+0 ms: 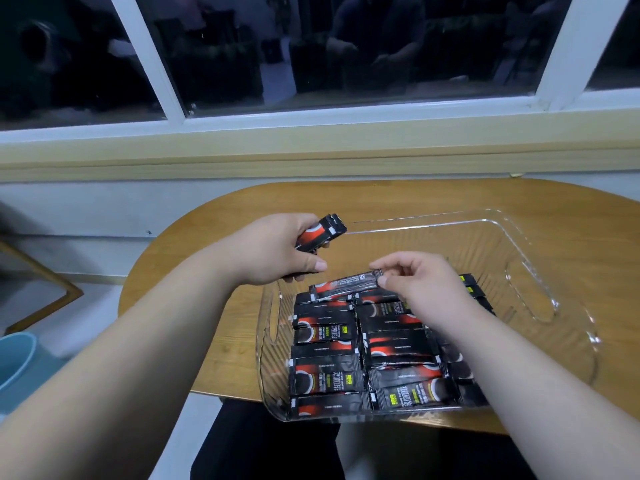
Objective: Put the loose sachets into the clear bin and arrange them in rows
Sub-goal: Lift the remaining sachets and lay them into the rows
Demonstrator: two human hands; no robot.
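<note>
A clear plastic bin stands on a wooden table. Its near half holds rows of black-and-red sachets lying flat, side by side. My left hand grips a small bunch of sachets above the bin's far-left corner. My right hand pinches the end of a single sachet that lies tilted over the far end of the left rows. My right forearm hides part of the right row.
The far half of the bin shows bare floor. A window sill and wall run behind the table. A light blue bucket stands on the floor at the left, beside a gold-framed panel.
</note>
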